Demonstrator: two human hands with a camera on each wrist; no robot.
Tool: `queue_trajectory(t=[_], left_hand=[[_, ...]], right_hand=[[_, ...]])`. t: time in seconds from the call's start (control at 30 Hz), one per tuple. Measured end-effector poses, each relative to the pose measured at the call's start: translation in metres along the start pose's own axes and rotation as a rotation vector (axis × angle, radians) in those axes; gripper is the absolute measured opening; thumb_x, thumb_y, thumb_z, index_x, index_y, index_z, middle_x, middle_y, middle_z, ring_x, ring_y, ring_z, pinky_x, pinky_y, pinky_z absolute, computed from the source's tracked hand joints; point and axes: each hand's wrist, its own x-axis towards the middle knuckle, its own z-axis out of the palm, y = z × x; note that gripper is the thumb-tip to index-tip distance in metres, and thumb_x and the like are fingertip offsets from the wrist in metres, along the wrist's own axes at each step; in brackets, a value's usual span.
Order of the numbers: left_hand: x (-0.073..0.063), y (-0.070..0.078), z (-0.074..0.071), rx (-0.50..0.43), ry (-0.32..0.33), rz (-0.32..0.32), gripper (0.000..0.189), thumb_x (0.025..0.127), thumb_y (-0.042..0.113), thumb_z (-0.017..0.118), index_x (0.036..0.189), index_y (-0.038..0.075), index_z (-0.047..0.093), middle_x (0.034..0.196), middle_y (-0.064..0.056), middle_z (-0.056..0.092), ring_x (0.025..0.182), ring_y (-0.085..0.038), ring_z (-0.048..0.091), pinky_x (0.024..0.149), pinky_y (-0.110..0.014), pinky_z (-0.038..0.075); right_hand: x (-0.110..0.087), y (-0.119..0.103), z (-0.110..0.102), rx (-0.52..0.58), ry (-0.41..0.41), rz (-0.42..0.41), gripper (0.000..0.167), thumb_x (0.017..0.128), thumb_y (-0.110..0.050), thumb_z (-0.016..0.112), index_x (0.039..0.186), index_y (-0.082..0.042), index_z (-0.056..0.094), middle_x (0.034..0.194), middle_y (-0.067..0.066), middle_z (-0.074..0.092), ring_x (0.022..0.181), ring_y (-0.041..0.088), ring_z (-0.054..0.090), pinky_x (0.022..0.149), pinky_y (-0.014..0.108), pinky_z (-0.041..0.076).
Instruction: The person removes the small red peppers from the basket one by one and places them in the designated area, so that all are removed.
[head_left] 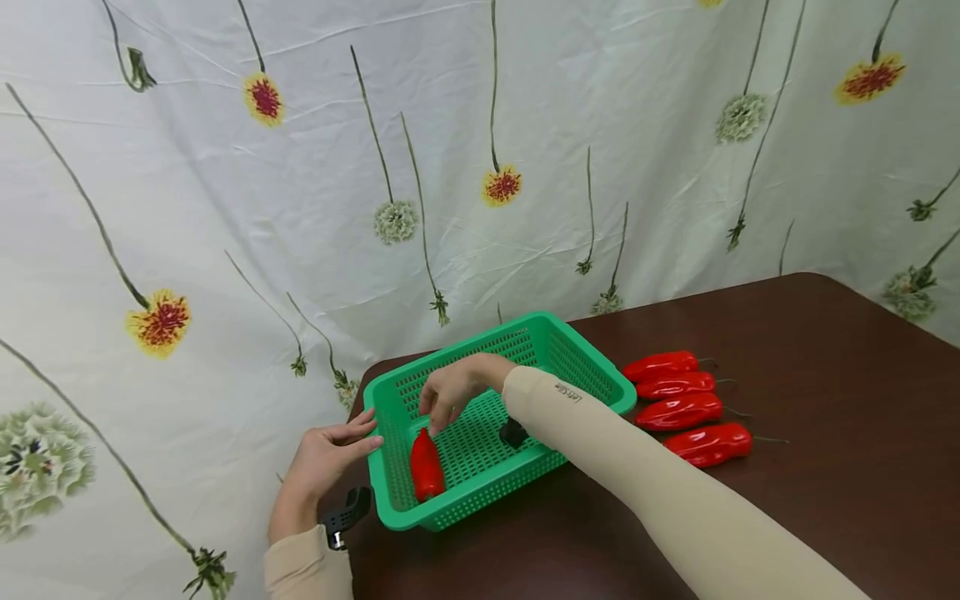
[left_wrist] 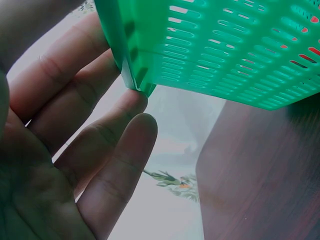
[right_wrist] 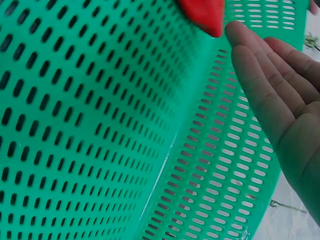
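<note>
A red pepper (head_left: 427,467) lies at the left end of a green plastic basket (head_left: 495,487), its pointed end toward the back. Just above that end is my right hand (head_left: 453,390), reaching in over the front rim. The right wrist view shows this hand's (right_wrist: 285,80) fingers extended beside the red tip (right_wrist: 207,17), with a small gap and nothing held. My left hand (head_left: 322,467) is at the basket's left rim. Seen from the left wrist, its fingers (left_wrist: 95,135) are mostly straight, with some fingertips touching the rim from outside.
Several red peppers (head_left: 678,412) with green stems lie in a row on the dark brown table (head_left: 847,400), right of the basket. Behind the table hangs a white cloth (head_left: 315,208) printed with flowers. Black wrist devices show at the left wrist (head_left: 348,510) and under the right forearm (head_left: 513,433).
</note>
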Motion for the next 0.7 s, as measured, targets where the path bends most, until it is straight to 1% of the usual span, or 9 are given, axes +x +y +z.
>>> queue_trajectory(t=[0.13,0.33,0.4,0.47,0.53,0.57,0.6,0.63,0.7], left_hand=[[0.001,0.001,0.0,0.013,-0.002,0.0,0.051,0.09,0.027,0.076,0.131,-0.001,0.064,0.149,-0.011,0.05,0.15,-0.037,0.032,0.114,-0.05,0.041],[0.002,0.001,0.0,0.029,0.006,0.009,0.049,0.091,0.026,0.076,0.13,-0.001,0.065,0.149,-0.012,0.05,0.149,-0.036,0.034,0.113,-0.049,0.042],[0.002,0.001,0.0,0.029,0.006,0.007,0.049,0.09,0.025,0.076,0.13,-0.001,0.065,0.149,-0.011,0.051,0.149,-0.035,0.035,0.111,-0.041,0.046],[0.002,0.001,0.0,0.026,0.006,0.007,0.048,0.09,0.025,0.077,0.13,-0.001,0.065,0.148,-0.011,0.051,0.149,-0.034,0.035,0.106,-0.027,0.049],[0.001,0.001,0.0,0.021,0.006,0.004,0.048,0.09,0.024,0.077,0.13,0.0,0.065,0.148,-0.01,0.051,0.149,-0.033,0.035,0.099,-0.016,0.048],[0.001,0.001,0.0,0.024,0.006,0.002,0.049,0.09,0.025,0.077,0.13,0.0,0.065,0.149,-0.01,0.051,0.149,-0.033,0.035,0.098,-0.013,0.047],[0.0,0.001,0.0,0.024,0.006,0.0,0.049,0.09,0.025,0.076,0.13,0.0,0.065,0.149,-0.01,0.051,0.149,-0.034,0.034,0.098,-0.014,0.048],[0.0,0.001,0.0,0.027,0.006,0.0,0.049,0.09,0.026,0.076,0.131,0.0,0.065,0.149,-0.01,0.051,0.149,-0.034,0.034,0.1,-0.018,0.049],[0.001,0.002,0.0,0.03,0.004,-0.004,0.05,0.09,0.026,0.076,0.131,0.0,0.065,0.149,-0.01,0.051,0.149,-0.035,0.033,0.107,-0.029,0.049]], right_hand=[[0.005,0.002,0.005,-0.077,0.002,0.03,0.064,0.092,-0.016,0.073,0.149,-0.002,0.046,0.152,0.009,0.048,0.128,0.018,0.058,0.106,0.032,0.052],[0.013,0.0,0.011,-0.14,0.004,0.027,0.068,0.092,-0.017,0.074,0.15,-0.002,0.043,0.15,0.009,0.052,0.129,0.018,0.057,0.104,0.031,0.052],[0.015,-0.001,0.013,-0.141,0.002,0.029,0.07,0.092,-0.017,0.074,0.152,-0.002,0.041,0.151,0.01,0.051,0.13,0.019,0.056,0.104,0.031,0.053],[0.017,-0.002,0.015,-0.137,-0.002,0.034,0.073,0.091,-0.017,0.075,0.153,-0.003,0.039,0.152,0.009,0.05,0.132,0.019,0.055,0.103,0.03,0.053],[0.019,-0.003,0.016,-0.144,-0.004,0.039,0.075,0.091,-0.017,0.075,0.154,-0.005,0.038,0.154,0.008,0.047,0.134,0.018,0.054,0.102,0.029,0.053],[0.02,-0.004,0.016,-0.155,-0.005,0.042,0.075,0.09,-0.017,0.076,0.155,-0.007,0.038,0.156,0.007,0.046,0.135,0.018,0.053,0.102,0.028,0.053],[0.021,-0.004,0.017,-0.174,-0.005,0.045,0.076,0.09,-0.018,0.076,0.155,-0.008,0.038,0.157,0.005,0.044,0.135,0.017,0.053,0.101,0.027,0.053],[0.021,-0.004,0.016,-0.188,-0.004,0.049,0.076,0.09,-0.019,0.077,0.155,-0.01,0.038,0.159,0.003,0.041,0.136,0.016,0.052,0.101,0.026,0.053],[0.021,-0.003,0.016,-0.204,-0.006,0.056,0.077,0.09,-0.019,0.077,0.155,-0.012,0.038,0.161,0.0,0.038,0.138,0.015,0.049,0.1,0.025,0.053]])
